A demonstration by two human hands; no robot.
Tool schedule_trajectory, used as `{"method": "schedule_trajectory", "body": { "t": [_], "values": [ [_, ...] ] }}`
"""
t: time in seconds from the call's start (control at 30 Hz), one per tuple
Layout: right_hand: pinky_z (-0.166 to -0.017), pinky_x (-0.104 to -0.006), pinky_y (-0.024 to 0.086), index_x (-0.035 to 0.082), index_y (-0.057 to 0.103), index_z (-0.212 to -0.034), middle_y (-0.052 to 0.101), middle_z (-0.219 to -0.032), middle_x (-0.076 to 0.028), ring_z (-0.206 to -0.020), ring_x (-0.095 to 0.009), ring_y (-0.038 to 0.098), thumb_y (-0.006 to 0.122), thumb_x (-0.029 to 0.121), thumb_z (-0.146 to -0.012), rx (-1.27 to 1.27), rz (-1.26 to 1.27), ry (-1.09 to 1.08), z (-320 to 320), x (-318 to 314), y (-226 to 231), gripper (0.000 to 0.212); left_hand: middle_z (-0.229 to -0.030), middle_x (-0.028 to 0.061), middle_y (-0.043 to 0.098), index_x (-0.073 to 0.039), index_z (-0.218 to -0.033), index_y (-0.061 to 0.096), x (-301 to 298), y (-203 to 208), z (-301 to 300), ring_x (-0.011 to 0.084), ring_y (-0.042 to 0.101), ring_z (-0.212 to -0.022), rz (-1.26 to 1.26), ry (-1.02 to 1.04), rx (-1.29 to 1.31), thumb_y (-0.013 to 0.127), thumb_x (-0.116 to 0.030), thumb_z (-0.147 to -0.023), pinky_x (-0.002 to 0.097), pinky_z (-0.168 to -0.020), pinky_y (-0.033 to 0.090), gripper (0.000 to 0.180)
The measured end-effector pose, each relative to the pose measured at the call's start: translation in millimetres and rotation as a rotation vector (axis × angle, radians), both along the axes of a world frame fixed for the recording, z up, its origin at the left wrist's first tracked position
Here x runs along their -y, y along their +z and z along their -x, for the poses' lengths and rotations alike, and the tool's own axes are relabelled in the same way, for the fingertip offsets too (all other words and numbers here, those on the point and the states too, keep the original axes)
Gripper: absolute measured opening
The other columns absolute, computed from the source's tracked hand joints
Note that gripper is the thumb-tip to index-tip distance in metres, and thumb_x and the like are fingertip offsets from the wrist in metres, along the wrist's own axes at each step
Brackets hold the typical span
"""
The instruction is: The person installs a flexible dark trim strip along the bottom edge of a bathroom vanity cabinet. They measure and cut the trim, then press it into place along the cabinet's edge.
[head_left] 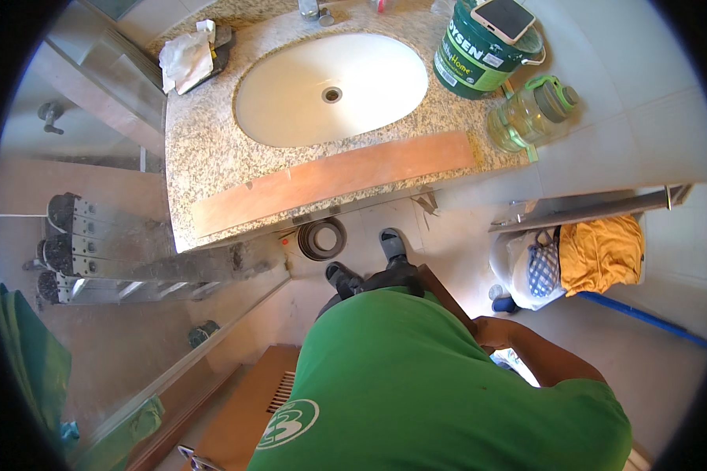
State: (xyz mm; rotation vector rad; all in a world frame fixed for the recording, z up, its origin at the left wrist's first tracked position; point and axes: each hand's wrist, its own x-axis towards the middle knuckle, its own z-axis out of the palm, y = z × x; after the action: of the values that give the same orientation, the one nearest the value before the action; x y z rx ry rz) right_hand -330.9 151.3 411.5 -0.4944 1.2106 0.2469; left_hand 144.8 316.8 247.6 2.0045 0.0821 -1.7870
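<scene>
The granite counter (204, 157) carried an oval white sink (291, 110) in its middle. A long wooden strip (334, 179) lay along its front edge. At the right rear corner stood a green bucket (471, 59) with a phone (503, 17) on top, and a clear jug (530, 116) just beside it. The right hand (491, 331) gripped a brown board (446, 297) below the counter, fingers clenched on its edge. The left hand was hidden.
</scene>
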Motion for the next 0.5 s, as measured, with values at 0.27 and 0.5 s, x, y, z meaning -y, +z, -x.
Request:
{"method": "schedule_trajectory", "body": {
  "t": [0.27, 0.5],
  "values": [
    [-0.046, -0.0286, 0.048, 0.003, 0.062, -0.092, 0.064, -0.073, -0.008, -0.051, -0.015, 0.058, 0.071, 0.008, -0.079, -0.125, 0.001, -0.215, -1.7, -53.5, 28.1, 0.017, -0.112, 0.0163, 0.064, -0.001, -0.117, 0.057, -38.1, -20.9, -48.5, 0.0277, 0.062, -0.101, -0.095, 0.027, -0.105, 0.05, -0.039, -0.095, 0.0417, -0.088, 0.05, 0.044],
    [-0.049, -0.0303, 0.051, 0.002, 0.057, -0.093, 0.058, -0.068, -0.007, -0.055, -0.018, 0.063, 0.066, 0.008, -0.081, -0.279, 0.215, -0.18, 3.8, 2.6, 3.6, 0.016, -0.112, 0.0167, 0.064, -0.001, -0.117, 0.057, -42.6, -19.4, -17.2, 0.028, 0.063, -0.1, -0.198, 0.086, -0.289, 0.049, -0.039, -0.095, 0.0418, -0.088, 0.051, 0.044]
  ]
}}
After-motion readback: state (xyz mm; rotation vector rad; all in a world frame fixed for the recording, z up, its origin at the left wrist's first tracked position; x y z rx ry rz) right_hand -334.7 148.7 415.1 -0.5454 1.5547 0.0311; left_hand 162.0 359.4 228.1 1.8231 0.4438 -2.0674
